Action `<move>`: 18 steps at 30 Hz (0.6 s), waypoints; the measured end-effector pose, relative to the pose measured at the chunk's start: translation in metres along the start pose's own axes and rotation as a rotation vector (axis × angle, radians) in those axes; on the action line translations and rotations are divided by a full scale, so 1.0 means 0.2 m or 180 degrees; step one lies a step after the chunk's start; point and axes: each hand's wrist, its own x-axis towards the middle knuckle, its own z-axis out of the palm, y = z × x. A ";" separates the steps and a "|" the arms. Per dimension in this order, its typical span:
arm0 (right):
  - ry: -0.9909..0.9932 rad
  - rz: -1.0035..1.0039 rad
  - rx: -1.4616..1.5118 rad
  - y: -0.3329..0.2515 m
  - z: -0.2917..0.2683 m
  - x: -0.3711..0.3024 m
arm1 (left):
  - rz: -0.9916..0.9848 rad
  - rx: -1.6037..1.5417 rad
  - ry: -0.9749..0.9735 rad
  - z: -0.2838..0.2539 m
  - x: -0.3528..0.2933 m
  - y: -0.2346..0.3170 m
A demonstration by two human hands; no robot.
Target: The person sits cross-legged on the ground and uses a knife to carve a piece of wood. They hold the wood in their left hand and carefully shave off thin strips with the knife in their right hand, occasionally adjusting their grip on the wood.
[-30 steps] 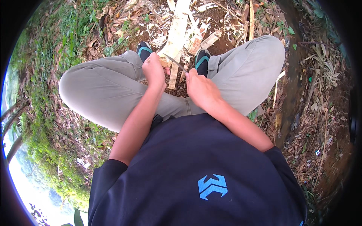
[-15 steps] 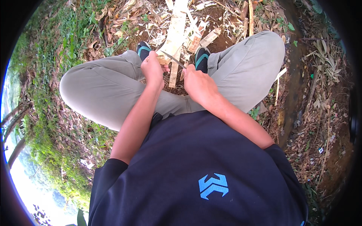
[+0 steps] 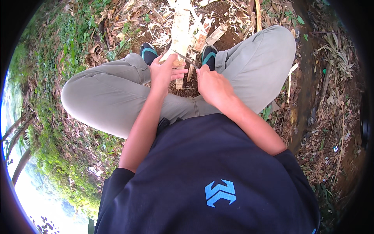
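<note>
Knife near a small wood block
Right hand — fingers curled round the knife; left hand — fingers spread, block beside its thumb, near a long pale plank.

the left hand is just left of a bit of wood. the right hand is on the other side, with the knife in it, tip toward the left hand. both are between the knees. in front, a long board lies between the left sandal and right sandal. wood chips lie beside it. plants are far left.
</note>
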 end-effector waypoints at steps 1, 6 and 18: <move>-0.0028 -0.0007 -0.0029 0.00 0.00 0.00 | -0.0043 -0.0060 0.0002 0.00 0.00 -0.01; -0.0042 -0.0051 0.0054 0.01 0.04 0.00 | -0.0067 -0.0238 0.0126 0.00 -0.01 -0.03; 0.0237 0.0237 0.0144 0.14 0.15 0.32 | -0.0040 -0.0335 0.0134 -0.01 0.02 -0.03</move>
